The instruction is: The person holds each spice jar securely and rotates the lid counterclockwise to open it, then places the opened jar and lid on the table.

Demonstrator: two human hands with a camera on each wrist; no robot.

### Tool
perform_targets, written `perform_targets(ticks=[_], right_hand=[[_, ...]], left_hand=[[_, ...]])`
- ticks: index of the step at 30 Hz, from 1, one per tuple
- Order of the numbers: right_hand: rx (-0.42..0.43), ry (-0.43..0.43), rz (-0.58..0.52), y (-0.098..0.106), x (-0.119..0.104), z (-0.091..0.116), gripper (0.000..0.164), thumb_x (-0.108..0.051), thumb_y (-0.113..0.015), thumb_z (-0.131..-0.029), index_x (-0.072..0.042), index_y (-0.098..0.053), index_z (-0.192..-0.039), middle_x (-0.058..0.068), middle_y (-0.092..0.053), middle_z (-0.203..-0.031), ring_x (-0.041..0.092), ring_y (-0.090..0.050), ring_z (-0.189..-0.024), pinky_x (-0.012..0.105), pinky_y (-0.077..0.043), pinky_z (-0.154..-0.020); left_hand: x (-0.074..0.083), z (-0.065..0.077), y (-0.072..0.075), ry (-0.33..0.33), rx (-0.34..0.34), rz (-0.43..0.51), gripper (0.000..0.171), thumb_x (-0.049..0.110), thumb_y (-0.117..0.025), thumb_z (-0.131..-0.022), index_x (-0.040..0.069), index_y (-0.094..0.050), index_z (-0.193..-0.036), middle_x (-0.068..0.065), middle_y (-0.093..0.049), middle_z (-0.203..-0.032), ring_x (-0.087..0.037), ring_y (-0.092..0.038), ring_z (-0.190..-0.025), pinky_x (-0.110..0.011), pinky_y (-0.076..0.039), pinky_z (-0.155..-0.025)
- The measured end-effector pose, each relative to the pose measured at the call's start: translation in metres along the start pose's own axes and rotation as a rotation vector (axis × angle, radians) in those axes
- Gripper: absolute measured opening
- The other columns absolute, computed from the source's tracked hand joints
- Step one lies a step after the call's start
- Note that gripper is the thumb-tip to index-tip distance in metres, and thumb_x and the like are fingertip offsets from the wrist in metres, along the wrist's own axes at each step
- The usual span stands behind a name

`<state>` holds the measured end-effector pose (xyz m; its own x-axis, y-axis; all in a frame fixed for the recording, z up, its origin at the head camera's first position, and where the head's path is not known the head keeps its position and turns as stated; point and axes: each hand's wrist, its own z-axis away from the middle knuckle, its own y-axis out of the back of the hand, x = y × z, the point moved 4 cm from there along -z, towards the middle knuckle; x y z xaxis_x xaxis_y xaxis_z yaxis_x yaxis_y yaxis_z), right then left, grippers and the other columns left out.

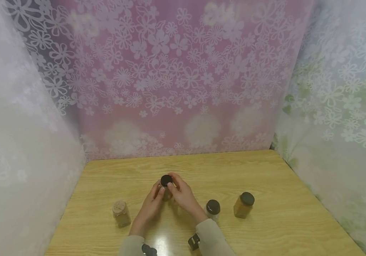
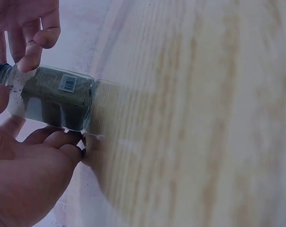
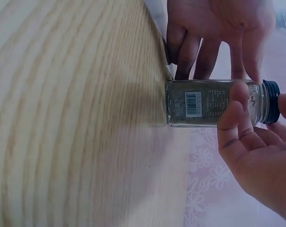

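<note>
A square glass spice jar (image 3: 216, 105) with a black screw lid (image 1: 166, 180) stands upright on the table between both hands. It holds a grey-brown powder and has a barcode label on its side. My left hand (image 1: 151, 209) holds the jar from the left, its thumb near the jar's shoulder and its fingers along the glass. From the right, my right hand (image 1: 185, 196) grips the jar's top, with the thumb at the lid and curled fingers (image 3: 231, 116) in front of the glass. The base (image 2: 90, 104) is right at the tabletop.
On the wooden table (image 1: 282, 227), a jar with a tan cover (image 1: 122, 215) stands left of the hands. A black-lidded jar (image 1: 213, 208) stands partly behind the right sleeve, and an orange-brown jar (image 1: 244, 205) is farther right. Flowered curtains (image 1: 176, 81) enclose the back and sides.
</note>
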<state>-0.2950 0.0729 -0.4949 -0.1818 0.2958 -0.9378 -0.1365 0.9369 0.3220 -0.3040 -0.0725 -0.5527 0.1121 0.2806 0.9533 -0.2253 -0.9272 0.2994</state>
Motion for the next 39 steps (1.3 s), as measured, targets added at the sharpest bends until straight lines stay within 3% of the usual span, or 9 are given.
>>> perform_targets(ticks=[4, 10, 17, 24, 32, 39], right_hand=[[-0.01, 0.0, -0.004, -0.0008, -0.0027, -0.0007, 0.046, -0.018, -0.052, -0.105, -0.011, -0.041, -0.149, 0.022, -0.045, -0.15, 0.037, -0.066, -0.076, 0.023, -0.05, -0.057], [-0.008, 0.016, 0.069, -0.0032, 0.007, -0.0037, 0.045, -0.026, -0.058, -0.102, -0.014, -0.045, -0.144, 0.018, -0.051, -0.147, 0.033, -0.067, -0.07, 0.026, -0.054, -0.064], [-0.034, -0.004, 0.057, -0.0026, 0.0038, -0.001, 0.059, -0.032, -0.058, -0.102, -0.011, -0.033, -0.152, 0.023, -0.045, -0.15, 0.033, -0.065, -0.077, 0.028, -0.054, -0.066], [0.025, -0.04, 0.017, -0.0039, 0.005, -0.0012, 0.052, -0.029, -0.067, -0.097, -0.006, -0.046, -0.138, 0.019, -0.053, -0.144, 0.04, -0.065, -0.071, 0.031, -0.057, -0.062], [-0.017, 0.025, 0.106, -0.0036, -0.0019, -0.0014, 0.049, -0.026, -0.057, -0.103, -0.007, -0.041, -0.146, 0.02, -0.048, -0.148, 0.033, -0.066, -0.07, 0.024, -0.052, -0.062], [-0.004, 0.021, 0.106, -0.0054, -0.0019, -0.0039, 0.05, -0.031, -0.06, -0.101, -0.005, -0.043, -0.14, 0.024, -0.048, -0.146, 0.02, -0.065, -0.061, 0.025, -0.054, -0.06]], left_hand=[[0.0005, 0.0005, 0.0008, -0.003, -0.011, 0.002, 0.061, 0.049, -0.039, -0.106, 0.018, -0.028, -0.157, -0.027, -0.04, -0.152, -0.05, -0.035, -0.14, -0.072, -0.028, -0.109], [0.0001, 0.0033, 0.0023, -0.022, 0.012, 0.015, 0.057, 0.045, -0.04, -0.107, 0.015, -0.033, -0.155, -0.027, -0.044, -0.149, -0.05, -0.038, -0.138, -0.072, -0.03, -0.107], [-0.0005, 0.0032, 0.0026, -0.041, 0.021, 0.02, 0.056, 0.042, -0.04, -0.107, 0.013, -0.033, -0.155, -0.027, -0.045, -0.148, -0.05, -0.041, -0.137, -0.071, -0.032, -0.107], [-0.0019, 0.0036, 0.0021, -0.039, 0.03, 0.015, 0.058, 0.045, -0.039, -0.107, 0.013, -0.032, -0.155, -0.027, -0.046, -0.148, -0.049, -0.041, -0.137, -0.07, -0.033, -0.107], [0.0017, 0.0043, 0.0024, -0.046, 0.03, 0.015, 0.058, 0.045, -0.036, -0.108, 0.011, -0.031, -0.155, -0.028, -0.045, -0.148, -0.052, -0.039, -0.136, -0.073, -0.032, -0.106], [-0.0002, 0.0036, 0.0041, -0.046, 0.072, 0.01, 0.057, 0.043, -0.04, -0.107, 0.009, -0.036, -0.153, -0.028, -0.05, -0.143, -0.048, -0.046, -0.132, -0.067, -0.038, -0.105]])
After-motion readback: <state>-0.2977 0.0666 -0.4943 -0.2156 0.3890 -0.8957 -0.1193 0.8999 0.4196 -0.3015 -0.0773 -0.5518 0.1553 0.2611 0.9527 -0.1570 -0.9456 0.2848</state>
